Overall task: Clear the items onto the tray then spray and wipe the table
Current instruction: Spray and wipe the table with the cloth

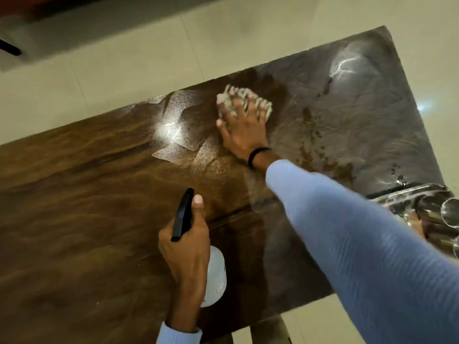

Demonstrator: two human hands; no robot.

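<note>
My right hand (242, 131) presses flat, fingers spread, on a pale checked cloth (232, 101) near the far edge of the dark wooden table (87, 194). The hand and cloth are blurred. My left hand (185, 247) grips a spray bottle (216, 276) with a white translucent body and a black nozzle head (182, 214), held over the near part of the table. Wet patches and droplets shine on the table to the left and right of the cloth.
A shiny metal tray (409, 192) holding steel cups (450, 212) sits at the table's right end. Pale tiled floor (124, 58) surrounds the table. A dark object (10, 48) lies on the floor at far left.
</note>
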